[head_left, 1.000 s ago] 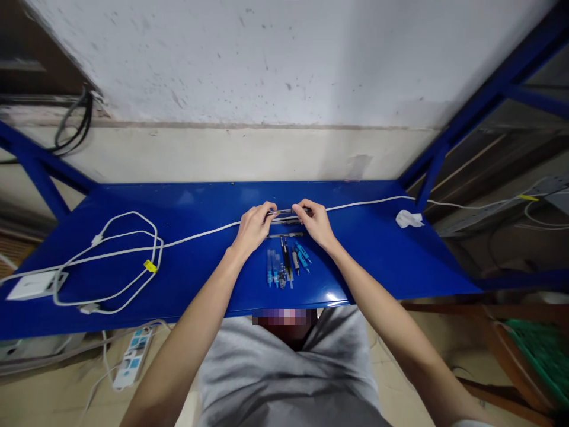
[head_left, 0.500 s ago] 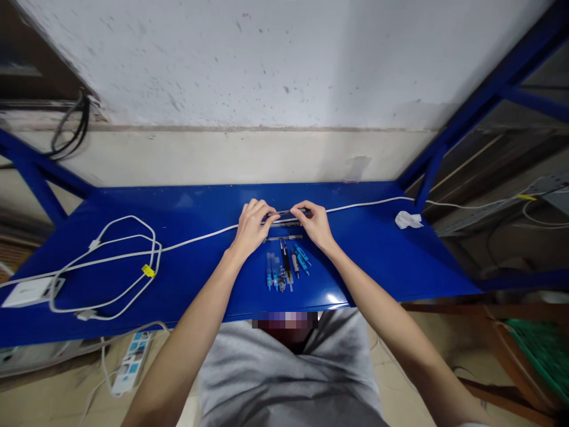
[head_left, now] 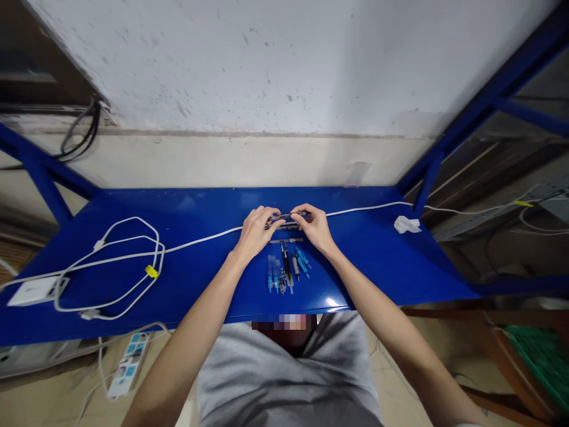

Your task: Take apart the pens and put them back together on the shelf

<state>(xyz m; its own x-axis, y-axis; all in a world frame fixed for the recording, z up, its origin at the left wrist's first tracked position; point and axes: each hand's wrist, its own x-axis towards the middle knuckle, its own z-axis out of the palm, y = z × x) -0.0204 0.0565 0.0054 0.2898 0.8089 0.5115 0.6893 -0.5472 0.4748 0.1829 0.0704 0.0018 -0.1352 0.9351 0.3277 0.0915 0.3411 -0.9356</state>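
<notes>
Presently, in the head view, your right hand (head_left: pixel 313 228) is above the middle of the blue table (head_left: pixel 364 261), its grip pinching a slim dark pen (head_left: pixel 287 214) between thumb and index finger. The pen lies crosswise between your two hands. Your left hand (head_left: pixel 260 230) is at its other end, thumb and index fingertips slightly apart; whether that grip bears on the pen cannot be told.

Just on your side of the held pen, a second dark pen (head_left: pixel 291 227) lies crosswise, partly covered by your fingers. Nearer to you, a thin pen-like rod (head_left: pixel 287 241) lies parallel to it.

Nearer still, you have a group of small parts: clear tubes with blue ends (head_left: pixel 269 274) on the left, small clear-and-grey pieces (head_left: pixel 283 283) beside them, slim black pieces (head_left: pixel 285 260) in the middle, a grey piece (head_left: pixel 296 265) next, and blue clip-like parts (head_left: pixel 303 260) on the right.

A white cable (head_left: pixel 204 239) crosses the table and passes by your hands. To your left are its loops, a yellow tag (head_left: pixel 152 271) and a white box (head_left: pixel 33 290); to your right is a crumpled white tissue (head_left: pixel 406 225).
</notes>
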